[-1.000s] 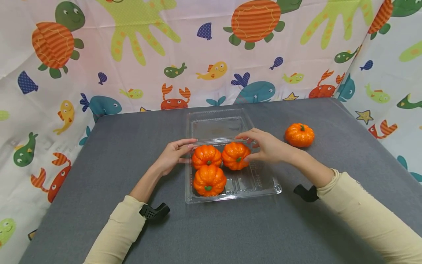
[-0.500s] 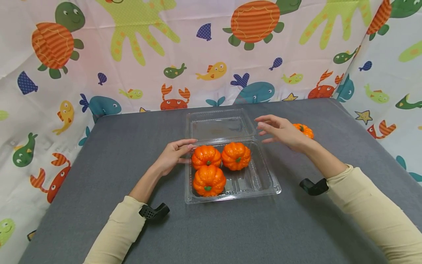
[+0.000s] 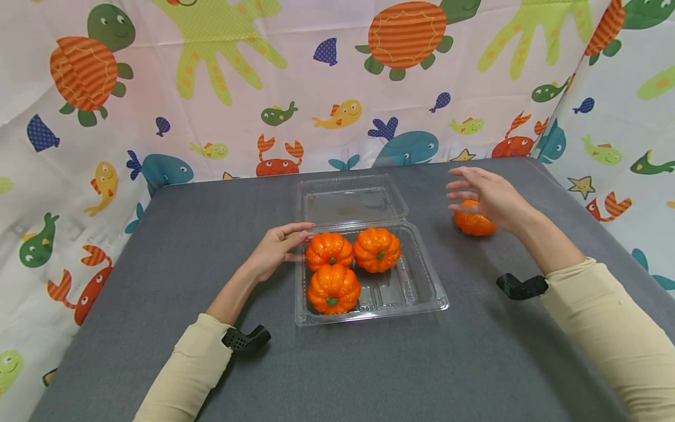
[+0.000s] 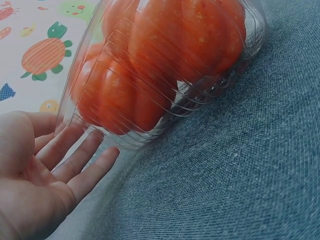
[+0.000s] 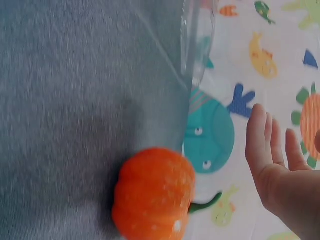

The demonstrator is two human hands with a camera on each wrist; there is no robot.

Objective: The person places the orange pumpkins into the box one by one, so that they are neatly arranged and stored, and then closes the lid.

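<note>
A clear plastic clamshell container [image 3: 416, 299] lies on the table with its lid [image 3: 352, 202] folded back. Inside it sit a back left pumpkin [image 3: 329, 251], a back right pumpkin [image 3: 377, 251] and a front left pumpkin [image 3: 334, 288], all orange. My left hand [image 3: 274, 249] rests against the container's left side, fingers extended and spread along the outer wall, as the left wrist view shows. My right hand [image 3: 490, 196] hovers over a loose pumpkin [image 3: 474, 224] at the right, partly covering it from the head. Its fingers are extended and hold nothing. The right wrist view shows this pumpkin's curved green stem [image 5: 206, 204].
The grey cloth-covered table [image 3: 221, 252] stretches around the container. A white curtain [image 3: 227, 129] printed with sea animals hangs along the back and both sides. Black wrist devices [image 3: 522, 287] are strapped over the cream sleeves.
My right hand has let go of the back right pumpkin and moved right, out of the container, to above the loose pumpkin. The left hand stays where it was.
</note>
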